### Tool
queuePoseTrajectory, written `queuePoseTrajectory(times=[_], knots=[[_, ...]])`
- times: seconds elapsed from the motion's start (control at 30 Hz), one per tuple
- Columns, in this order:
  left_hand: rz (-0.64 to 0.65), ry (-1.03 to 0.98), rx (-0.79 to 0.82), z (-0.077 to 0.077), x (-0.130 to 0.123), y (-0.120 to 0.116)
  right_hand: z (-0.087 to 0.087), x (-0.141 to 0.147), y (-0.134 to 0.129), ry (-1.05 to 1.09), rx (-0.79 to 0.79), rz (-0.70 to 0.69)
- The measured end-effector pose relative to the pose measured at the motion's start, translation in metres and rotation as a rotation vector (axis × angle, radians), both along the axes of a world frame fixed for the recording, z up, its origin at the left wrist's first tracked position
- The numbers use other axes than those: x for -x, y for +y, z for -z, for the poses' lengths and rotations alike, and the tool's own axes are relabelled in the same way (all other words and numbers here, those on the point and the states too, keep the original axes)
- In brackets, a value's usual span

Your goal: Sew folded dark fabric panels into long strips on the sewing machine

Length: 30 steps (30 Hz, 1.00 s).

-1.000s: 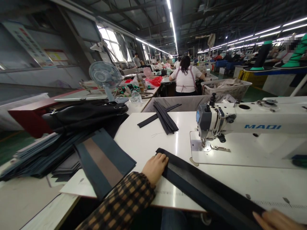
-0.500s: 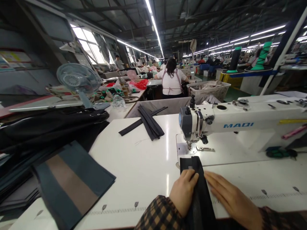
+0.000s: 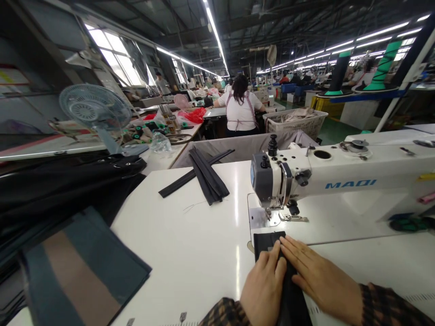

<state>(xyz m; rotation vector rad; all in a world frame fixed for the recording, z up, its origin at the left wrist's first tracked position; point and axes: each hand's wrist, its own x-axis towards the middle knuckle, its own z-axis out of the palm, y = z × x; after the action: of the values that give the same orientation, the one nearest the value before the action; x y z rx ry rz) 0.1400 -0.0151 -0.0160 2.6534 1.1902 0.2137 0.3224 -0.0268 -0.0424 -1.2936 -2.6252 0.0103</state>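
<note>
A long dark fabric strip [image 3: 295, 294] lies on the white table below the needle area of the sewing machine [image 3: 312, 172]. On its left part rests my left hand [image 3: 263, 283], index finger stretched forward and pressing the cloth. My right hand [image 3: 319, 276] lies flat over the strip's right edge, its fingers extended and their tips close to my left index finger. The strip's front end sits just short of the metal needle plate [image 3: 260, 218]. The lower end of the strip runs out of view at the bottom.
Several dark strips [image 3: 207, 176] lie crossed at the table's far side. A green and brown fabric panel [image 3: 84, 267] and black material [image 3: 61, 194] are at the left, near a fan [image 3: 95, 108]. Ahead, a person [image 3: 239, 108] sits beside a white basket [image 3: 295, 122]. Thread cones [image 3: 384, 68] stand right.
My right hand has moved left and forward from beside the strip onto its edge. My left index finger has stretched forward. The camera view has shifted slightly.
</note>
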Motion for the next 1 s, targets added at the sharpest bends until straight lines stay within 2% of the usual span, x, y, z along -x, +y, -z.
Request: queuePoseTrajectory(times=[0.17, 0.33, 0.4, 0.53, 0.63, 0.7, 0.87, 1.0], knots=[[-0.022, -0.011, -0.029, 0.005, -0.002, 0.001, 0.008, 0.002, 0.002, -0.014, -0.08, 0.017], [-0.021, -0.042, -0.014, 0.005, -0.003, 0.004, 0.008, 0.005, 0.001, -0.04, -0.131, 0.043], [-0.053, -0.067, 0.001, 0.007, -0.001, 0.002, 0.007, 0.006, 0.0, -0.035, -0.146, 0.053], [-0.203, -0.142, -0.025, 0.014, 0.001, -0.005, 0.01, 0.006, -0.001, 0.003, -0.161, 0.059], [-0.224, -0.208, -0.017, 0.012, -0.002, -0.006, 0.012, 0.005, 0.0, 0.013, -0.167, 0.054], [-0.224, -0.22, -0.003, 0.008, -0.007, 0.001, 0.012, 0.004, 0.0, 0.002, -0.176, 0.044], [-0.392, -0.204, 0.118, -0.001, -0.018, 0.034, 0.011, 0.003, 0.001, -0.012, -0.18, 0.037], [-0.363, -0.283, 0.21, -0.004, -0.016, 0.05, 0.011, 0.003, 0.003, 0.017, -0.199, 0.032]])
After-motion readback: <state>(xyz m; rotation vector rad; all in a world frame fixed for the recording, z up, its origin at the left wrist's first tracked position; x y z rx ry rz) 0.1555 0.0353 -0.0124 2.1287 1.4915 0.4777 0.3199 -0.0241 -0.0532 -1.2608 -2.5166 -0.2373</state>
